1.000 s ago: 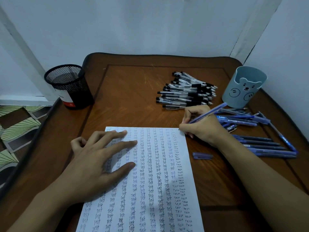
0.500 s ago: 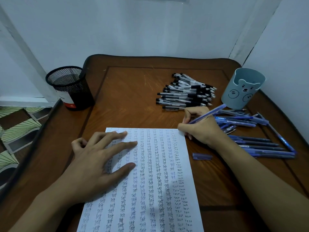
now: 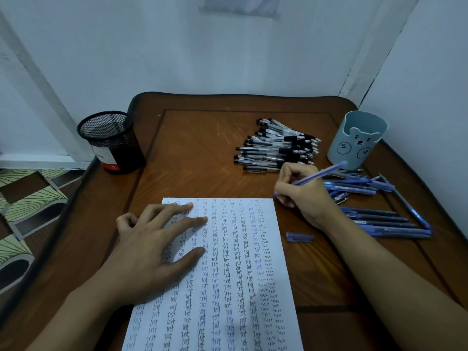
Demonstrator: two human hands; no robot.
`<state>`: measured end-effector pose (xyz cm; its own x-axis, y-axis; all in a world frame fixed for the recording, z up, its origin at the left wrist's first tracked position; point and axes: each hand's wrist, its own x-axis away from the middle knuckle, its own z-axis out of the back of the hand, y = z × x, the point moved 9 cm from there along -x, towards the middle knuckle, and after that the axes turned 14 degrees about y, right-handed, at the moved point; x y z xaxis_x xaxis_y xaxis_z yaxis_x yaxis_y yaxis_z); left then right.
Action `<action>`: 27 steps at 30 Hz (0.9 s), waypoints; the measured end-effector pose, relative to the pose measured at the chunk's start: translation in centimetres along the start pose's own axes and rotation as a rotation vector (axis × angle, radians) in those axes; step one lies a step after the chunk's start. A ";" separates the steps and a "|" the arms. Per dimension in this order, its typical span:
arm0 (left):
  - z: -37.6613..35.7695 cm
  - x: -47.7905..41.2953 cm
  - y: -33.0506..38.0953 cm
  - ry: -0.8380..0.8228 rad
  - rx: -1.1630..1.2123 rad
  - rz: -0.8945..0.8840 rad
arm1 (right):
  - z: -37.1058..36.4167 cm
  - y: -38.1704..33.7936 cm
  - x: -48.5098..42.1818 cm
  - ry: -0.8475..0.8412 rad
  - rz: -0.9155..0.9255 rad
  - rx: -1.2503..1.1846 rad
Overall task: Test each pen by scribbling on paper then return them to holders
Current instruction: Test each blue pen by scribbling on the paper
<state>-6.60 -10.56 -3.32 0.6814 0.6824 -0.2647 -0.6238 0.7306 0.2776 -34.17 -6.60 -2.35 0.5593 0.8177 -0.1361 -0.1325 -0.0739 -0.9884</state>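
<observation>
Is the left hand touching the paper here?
Touching. The head view shows the left hand lying flat, fingers spread, directly on the paper.

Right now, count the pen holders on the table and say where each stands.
2. The black mesh holder stands at the far left; the blue bear-face holder at the far right, behind the blue pens. None appears hidden.

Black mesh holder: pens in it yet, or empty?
Empty: the black mesh holder stands upright, nothing rises above its rim, and its inside shows no pens.
</observation>
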 end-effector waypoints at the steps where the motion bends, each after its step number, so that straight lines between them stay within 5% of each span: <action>1: 0.0 0.0 0.0 -0.007 -0.010 0.002 | 0.2 -0.3 0.1 0.013 -0.002 -0.063; 8: -0.1 -0.4 0.6 -0.055 -0.100 -0.026 | 2.5 -4.9 1.4 0.071 0.016 -0.322; 16: 0.7 -1.6 3.0 0.045 -0.105 -0.091 | 6.9 -2.9 6.8 0.269 -0.303 -0.482; 20: 1.1 -1.9 5.9 0.156 -0.002 -0.098 | 8.8 -1.6 8.8 0.362 -0.379 -0.490; 27: -2.6 -3.9 11.6 0.104 0.248 -0.107 | 9.7 0.5 10.3 0.418 -0.439 -0.591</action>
<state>-17.47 -4.71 -1.45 0.6872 0.6100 -0.3945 -0.4291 0.7790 0.4571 -36.36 7.32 -3.56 0.7321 0.5720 0.3700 0.5522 -0.1804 -0.8139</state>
